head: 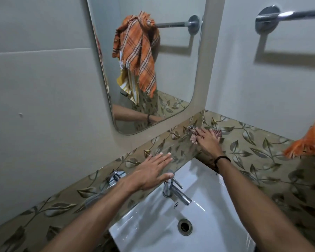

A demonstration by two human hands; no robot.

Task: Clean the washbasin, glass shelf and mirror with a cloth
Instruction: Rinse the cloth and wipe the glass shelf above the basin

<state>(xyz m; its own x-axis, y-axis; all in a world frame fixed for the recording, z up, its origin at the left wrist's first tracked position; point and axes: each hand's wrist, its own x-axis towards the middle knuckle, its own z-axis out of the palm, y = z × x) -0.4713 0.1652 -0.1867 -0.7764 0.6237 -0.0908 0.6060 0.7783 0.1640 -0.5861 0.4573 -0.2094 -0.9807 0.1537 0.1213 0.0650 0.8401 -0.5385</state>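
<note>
My right hand (pixel 207 140) lies flat on a small red-checked cloth (pixel 218 132) and presses it onto the far right end of the glass shelf (pixel 178 145), beside a chrome bracket (pixel 190 127). Cloth shows on both sides of the hand. My left hand (pixel 151 171) rests flat on the shelf's middle with straight fingers and holds nothing. The white washbasin (pixel 204 211) is below, with a chrome tap (pixel 171 188) and a drain (pixel 185 226). The mirror (pixel 173 73) hangs on the wall above the shelf.
An orange plaid towel (pixel 309 142) hangs at the right edge under a chrome towel bar (pixel 289 14), and the mirror reflects it. A leaf-patterned tile band (pixel 253 151) runs behind the basin. A second shelf bracket (pixel 117 176) sits near my left wrist.
</note>
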